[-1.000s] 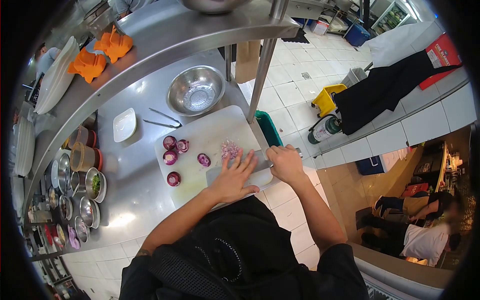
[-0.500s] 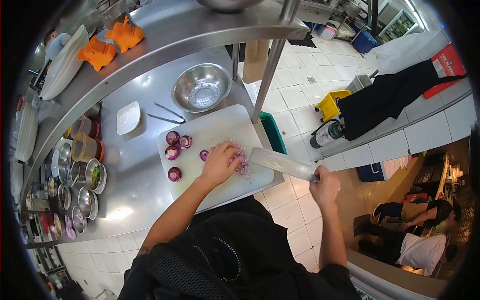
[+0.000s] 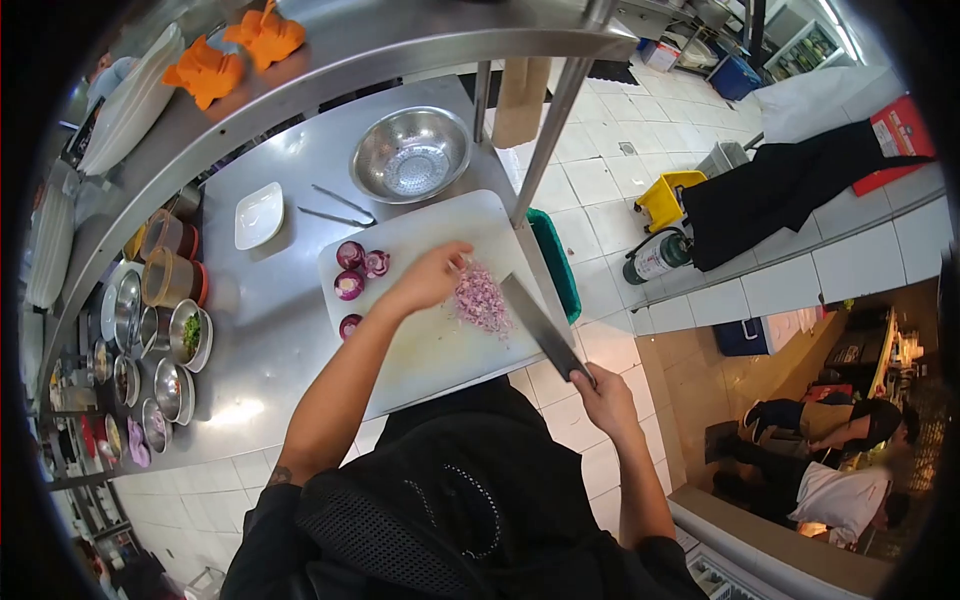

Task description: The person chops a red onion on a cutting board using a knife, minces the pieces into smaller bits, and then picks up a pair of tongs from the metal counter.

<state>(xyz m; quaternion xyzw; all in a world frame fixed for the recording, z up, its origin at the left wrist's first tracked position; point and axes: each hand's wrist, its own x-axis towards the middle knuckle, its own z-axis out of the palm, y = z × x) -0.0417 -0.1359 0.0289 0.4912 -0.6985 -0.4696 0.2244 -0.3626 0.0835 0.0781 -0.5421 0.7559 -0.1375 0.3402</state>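
My right hand (image 3: 606,400) grips the handle of a cleaver (image 3: 545,330), its wide blade resting at the right side of a white cutting board (image 3: 400,370). Chopped red onion (image 3: 482,303) lies in a heap just left of the blade. My left hand (image 3: 437,272) is over the board at the heap's upper left, fingers bent together; whether anything is between them is too small to tell. Several peeled red onions (image 3: 349,286) sit along the board's left edge, the lowest partly hidden by my left forearm.
Behind the board are a steel bowl (image 3: 411,155), tongs (image 3: 337,216) and a white dish (image 3: 260,216). Small bowls (image 3: 174,389) and tubs (image 3: 168,277) line the left. A shelf (image 3: 330,88) crosses above, its post beside the board. Two people are at lower right.
My left hand has moved up and left off the onion heap, uncovering it. The cleaver has tilted more upright, with my right hand lower and closer in. The view has shifted slightly.
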